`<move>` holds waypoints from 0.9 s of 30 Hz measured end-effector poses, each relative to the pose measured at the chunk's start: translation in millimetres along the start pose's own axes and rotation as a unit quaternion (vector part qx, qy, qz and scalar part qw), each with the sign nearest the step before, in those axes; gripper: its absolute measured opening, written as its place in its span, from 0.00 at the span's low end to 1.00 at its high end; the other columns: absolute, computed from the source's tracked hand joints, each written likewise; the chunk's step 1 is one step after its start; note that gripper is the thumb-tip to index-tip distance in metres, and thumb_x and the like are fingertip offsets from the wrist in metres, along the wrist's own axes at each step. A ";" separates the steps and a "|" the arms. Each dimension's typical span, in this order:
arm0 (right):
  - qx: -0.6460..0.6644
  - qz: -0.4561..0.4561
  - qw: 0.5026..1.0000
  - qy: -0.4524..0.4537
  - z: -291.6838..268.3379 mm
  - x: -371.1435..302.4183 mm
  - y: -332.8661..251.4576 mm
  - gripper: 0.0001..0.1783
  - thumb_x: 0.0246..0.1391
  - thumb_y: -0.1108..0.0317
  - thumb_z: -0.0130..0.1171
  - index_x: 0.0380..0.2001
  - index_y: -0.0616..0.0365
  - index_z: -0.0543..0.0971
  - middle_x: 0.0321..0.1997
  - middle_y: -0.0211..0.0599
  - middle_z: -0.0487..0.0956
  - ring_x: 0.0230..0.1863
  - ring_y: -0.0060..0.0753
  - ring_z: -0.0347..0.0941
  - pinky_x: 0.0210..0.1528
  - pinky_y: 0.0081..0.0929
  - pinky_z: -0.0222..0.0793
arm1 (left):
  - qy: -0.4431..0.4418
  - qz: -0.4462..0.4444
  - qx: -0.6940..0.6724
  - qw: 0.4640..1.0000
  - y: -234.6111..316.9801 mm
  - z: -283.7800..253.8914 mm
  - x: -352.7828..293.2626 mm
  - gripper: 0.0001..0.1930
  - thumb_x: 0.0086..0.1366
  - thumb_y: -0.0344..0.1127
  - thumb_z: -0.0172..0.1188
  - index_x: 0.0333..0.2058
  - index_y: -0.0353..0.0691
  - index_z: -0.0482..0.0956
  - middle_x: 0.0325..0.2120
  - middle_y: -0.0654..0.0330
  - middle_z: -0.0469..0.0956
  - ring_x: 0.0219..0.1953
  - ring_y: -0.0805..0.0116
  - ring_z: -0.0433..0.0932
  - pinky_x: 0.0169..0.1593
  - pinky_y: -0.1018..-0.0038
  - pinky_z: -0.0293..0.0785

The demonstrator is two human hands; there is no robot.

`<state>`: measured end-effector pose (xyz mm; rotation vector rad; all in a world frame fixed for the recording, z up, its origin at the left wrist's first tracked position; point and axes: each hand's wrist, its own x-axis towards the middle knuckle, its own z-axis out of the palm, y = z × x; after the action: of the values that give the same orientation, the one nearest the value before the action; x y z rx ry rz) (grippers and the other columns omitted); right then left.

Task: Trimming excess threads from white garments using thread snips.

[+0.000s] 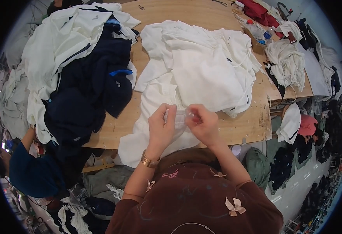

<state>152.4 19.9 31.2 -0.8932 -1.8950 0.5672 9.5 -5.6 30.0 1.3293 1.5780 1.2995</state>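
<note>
Close in front of me, a white garment [151, 102] with a gathered band lies on the wooden table, its near end hanging over the front edge. My left hand [159, 126] is curled at the gathered band, thumb upright, and seems to grip the cloth; its lower fingers are hidden. Just right of it, my right hand [204, 125] is closed in a pinch. A small clear, shiny bit shows at its fingertips, too small to name. Beyond both hands, more white garments [206, 74] with drawstrings and dark trim lie in a flat stack.
Navy garments [91, 78] and white ones [67, 33] are heaped on the table's left. A box of small items [256, 37] and crumpled white cloth [286, 62] sit at right. A person in a blue top [34, 171] touches the left heap. Another in pink [307, 125] works at far right.
</note>
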 end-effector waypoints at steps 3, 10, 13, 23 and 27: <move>0.130 0.267 0.955 0.010 -6.6 0.0 -5.6 0.05 0.46 0.76 0.59 0.28 0.63 0.74 0.17 0.29 0.70 0.19 0.13 0.60 0.22 0.14 0.61 | -0.004 -0.023 -0.040 0.999 -1.6 -1.6 0.7 0.12 0.64 0.37 0.52 0.26 0.33 0.72 0.15 0.61 0.66 0.19 0.80 0.58 0.22 0.78 0.58; -0.030 0.002 1.000 0.003 1.7 -0.6 1.9 0.09 0.40 0.80 0.60 0.29 0.59 0.75 0.20 0.32 0.74 0.19 0.23 0.72 0.20 0.18 0.64 | 0.011 0.008 -0.047 0.999 -1.7 6.8 -2.1 0.12 0.63 0.36 0.54 0.27 0.33 0.72 0.15 0.62 0.66 0.20 0.81 0.59 0.23 0.79 0.58; -0.132 -0.025 0.989 -0.062 -2.0 0.0 2.3 0.12 0.35 0.80 0.61 0.29 0.59 0.75 0.25 0.40 0.77 0.25 0.35 0.76 0.22 0.25 0.69 | 0.014 0.003 -0.056 0.998 1.6 7.3 -2.5 0.11 0.62 0.36 0.55 0.26 0.33 0.71 0.15 0.61 0.67 0.19 0.81 0.60 0.23 0.79 0.59; 0.196 0.260 0.946 -0.009 -9.6 -7.2 3.7 0.08 0.48 0.71 0.60 0.29 0.62 0.73 0.14 0.28 0.60 0.16 0.17 0.54 0.18 0.17 0.51 | -0.014 -0.034 -0.103 0.994 -4.3 1.4 2.5 0.14 0.64 0.37 0.54 0.24 0.34 0.71 0.15 0.70 0.65 0.19 0.84 0.57 0.22 0.81 0.55; 0.152 0.200 0.968 -0.024 -10.0 -9.2 15.8 0.11 0.50 0.65 0.61 0.26 0.61 0.72 0.15 0.30 0.62 0.16 0.21 0.57 0.18 0.21 0.53 | -0.030 -0.058 -0.152 0.986 -7.3 0.0 5.1 0.15 0.65 0.38 0.52 0.22 0.35 0.71 0.16 0.74 0.64 0.21 0.86 0.56 0.23 0.84 0.53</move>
<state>169.6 22.9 19.7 -1.0670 -1.6148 1.0995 6.3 -0.5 23.4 1.0630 1.3326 1.3517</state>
